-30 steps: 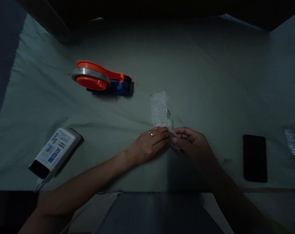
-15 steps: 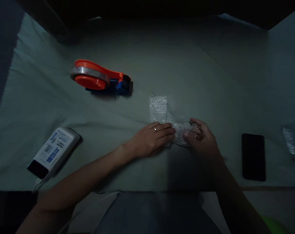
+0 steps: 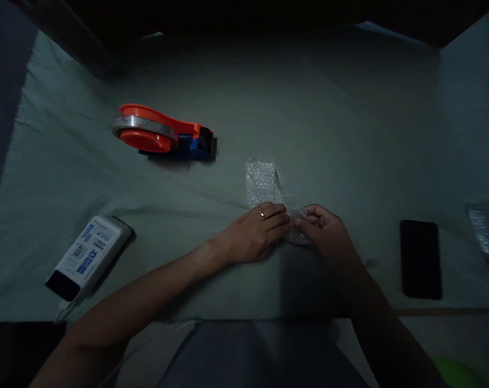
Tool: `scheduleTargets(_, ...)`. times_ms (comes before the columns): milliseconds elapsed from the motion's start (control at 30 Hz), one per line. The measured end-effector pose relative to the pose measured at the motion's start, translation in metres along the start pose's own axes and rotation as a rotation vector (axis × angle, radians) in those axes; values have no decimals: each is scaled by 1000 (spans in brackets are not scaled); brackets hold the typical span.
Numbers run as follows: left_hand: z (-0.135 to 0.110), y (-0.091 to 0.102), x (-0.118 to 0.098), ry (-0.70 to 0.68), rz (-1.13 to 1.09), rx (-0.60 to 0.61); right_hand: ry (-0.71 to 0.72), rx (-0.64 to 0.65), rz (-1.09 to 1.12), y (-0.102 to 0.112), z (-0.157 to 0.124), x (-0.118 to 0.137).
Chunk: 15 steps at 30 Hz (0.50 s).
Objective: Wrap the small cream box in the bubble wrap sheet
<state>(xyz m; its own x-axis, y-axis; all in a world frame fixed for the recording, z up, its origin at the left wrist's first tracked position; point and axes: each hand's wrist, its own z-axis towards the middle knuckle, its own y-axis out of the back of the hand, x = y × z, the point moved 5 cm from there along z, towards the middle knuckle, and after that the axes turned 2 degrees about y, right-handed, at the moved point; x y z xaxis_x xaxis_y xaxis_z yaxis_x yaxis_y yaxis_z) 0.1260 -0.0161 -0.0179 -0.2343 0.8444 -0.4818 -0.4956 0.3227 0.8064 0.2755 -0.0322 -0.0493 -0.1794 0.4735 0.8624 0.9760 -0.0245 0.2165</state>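
Note:
A strip of clear bubble wrap (image 3: 262,180) lies on the cloth-covered table in front of me, its right part folded. My left hand (image 3: 263,229), with a ring on one finger, rests over the wrap's near part, fingers together and slightly curled, holding it down. At the fold's right side, my right hand (image 3: 323,229) pinches the wrap between thumb and fingers. Both hands are close together. What the wrap may contain is hidden.
An orange and blue tape dispenser (image 3: 163,132) lies at upper left. A white boxy device (image 3: 89,253) with labels and a cable sits at left. A black phone (image 3: 420,258) lies at right, with clear plastic packaging (image 3: 486,229) at the far right edge.
My right hand has moved left, folding the wrap's right end toward my left hand. The fingers of my left hand have curled slightly more. The view has shifted a little.

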Motion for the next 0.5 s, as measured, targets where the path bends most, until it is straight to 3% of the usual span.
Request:
scheduleTargets(133, -6, 4, 2, 57, 11, -147, -33, -7, 144, -14, -6, 8)
scheduleTargets(300, -18, 4, 2, 115, 158, -168, -23, -32, 132, -19, -11, 15)
scheduleTargets(400, -21, 8, -2, 106, 185, -297, -22, -36, 146, -18, -12, 15)
scheduleTargets(500, -23, 14, -1, 211, 186, -420, -31, -36, 162, -19, -12, 13)
